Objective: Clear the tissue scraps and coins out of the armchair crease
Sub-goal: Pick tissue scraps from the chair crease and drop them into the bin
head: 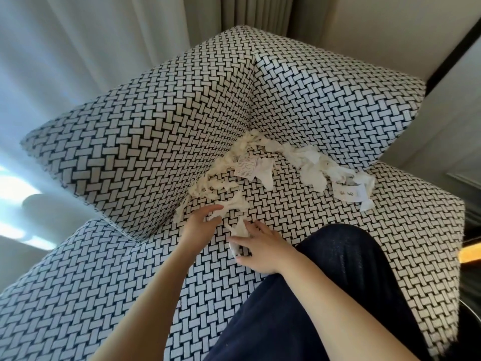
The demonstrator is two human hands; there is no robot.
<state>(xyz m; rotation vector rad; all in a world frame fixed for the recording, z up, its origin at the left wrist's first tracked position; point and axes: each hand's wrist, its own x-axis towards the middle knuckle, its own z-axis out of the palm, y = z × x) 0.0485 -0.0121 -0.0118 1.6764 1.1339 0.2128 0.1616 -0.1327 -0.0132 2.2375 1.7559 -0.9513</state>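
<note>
In the head view, the tissue scraps (312,165) lie in a long heap along the crease (161,226) of the armchair (338,100), where the seat (390,230) meets the two upright cushions. The heap starts at the inner corner and runs out both ways. Two printed paper slips (246,165) lie among them. I cannot see any coins; they are perhaps under the paper or deep in the crease.

The left hand (200,222) reaches to the near end of the heap with its fingers stretched out, touching the scraps. The right hand (263,252) rests on the seat, its thumb and fingers curled around a bunch of tissue (239,234).

The scraps look very light, soft and easy to tear, so it seems better to gather them in loose handfuls than to pinch single pieces. Coins would be hard and flat, and probably need fingertips pushed into the crease.

The cushions close the space behind and at the left. The dark garment (351,282) covers the near seat on the right, while the middle of the seat is open for sweeping.
</note>
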